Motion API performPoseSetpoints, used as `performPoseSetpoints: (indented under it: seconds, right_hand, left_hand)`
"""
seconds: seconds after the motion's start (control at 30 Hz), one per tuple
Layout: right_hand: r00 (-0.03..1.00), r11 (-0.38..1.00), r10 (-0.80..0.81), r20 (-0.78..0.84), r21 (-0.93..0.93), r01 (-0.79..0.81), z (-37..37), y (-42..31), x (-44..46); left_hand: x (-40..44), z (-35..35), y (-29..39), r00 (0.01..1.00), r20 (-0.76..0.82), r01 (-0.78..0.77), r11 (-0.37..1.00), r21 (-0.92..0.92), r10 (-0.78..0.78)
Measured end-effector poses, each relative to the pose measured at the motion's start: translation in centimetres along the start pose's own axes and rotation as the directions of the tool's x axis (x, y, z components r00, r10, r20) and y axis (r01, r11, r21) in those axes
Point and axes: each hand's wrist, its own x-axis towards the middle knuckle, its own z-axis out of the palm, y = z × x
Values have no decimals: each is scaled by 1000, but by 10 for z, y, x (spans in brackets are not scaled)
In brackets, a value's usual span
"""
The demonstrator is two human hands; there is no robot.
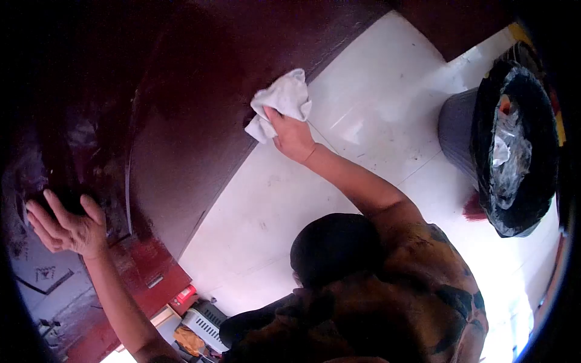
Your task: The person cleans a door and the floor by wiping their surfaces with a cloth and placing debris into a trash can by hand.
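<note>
My right hand [293, 138] is closed on a white cloth [287, 97], which lies against the edge of a large dark red, glossy panel [187, 133]. Part of the cloth bunches out past the fingers on both sides. At the far left, my left hand [69, 230] has its fingers spread over the shiny surface and holds nothing. Whether its fingertips press on that surface is hard to tell.
A grey bin [458, 130] with a black liner and rubbish inside stands on the white tiled floor [375, 91] at the right. Red bristles [475, 209] show beside it. A slotted plastic basket [204, 327] and a small red item [184, 294] are at the bottom left.
</note>
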Motion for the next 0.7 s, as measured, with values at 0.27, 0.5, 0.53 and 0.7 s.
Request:
performPoseSetpoints:
  seconds: [0.27, 0.5, 0.53, 0.7]
  right_hand:
    - [703, 964, 30, -711, -166, -209, -107, 79, 133]
    - [857, 932, 339, -387, 13, -363, 61, 37, 6]
    - [871, 940, 338, -355, 93, -327, 63, 17, -4]
    - [771, 979, 202, -604, 106, -174, -18, 42, 59]
  left_hand:
    - [3, 1, 1, 998, 13, -57, 997, 44, 56]
    - [-4, 1, -1, 999, 45, -29, 999, 40, 28]
    - [-5, 0, -2, 998, 57, -29, 998, 48, 26]
    - [6, 0, 4, 999, 20, -46, 999, 1, 46]
